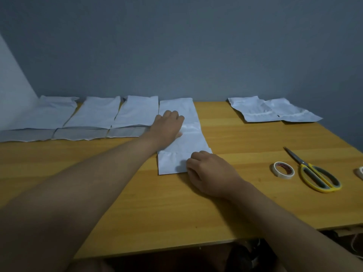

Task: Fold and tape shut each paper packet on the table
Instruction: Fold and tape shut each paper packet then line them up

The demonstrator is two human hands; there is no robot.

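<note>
A long white paper packet (188,142) lies lengthwise in the middle of the wooden table (98,173). My left hand (169,126) rests flat on its upper half, fingers pointing away. My right hand (208,171) sits on the packet's near right corner with fingers curled; its fingertips seem to pinch the folded near flap (170,163). A roll of white tape (283,170) and yellow-handled scissors (314,171) lie to the right, clear of both hands.
Three white packets (94,118) lie side by side along the back left by the wall. Two more packets (271,111) sit at the back right. Another tape roll (361,171) shows at the right frame edge. The table's front edge runs near the bottom.
</note>
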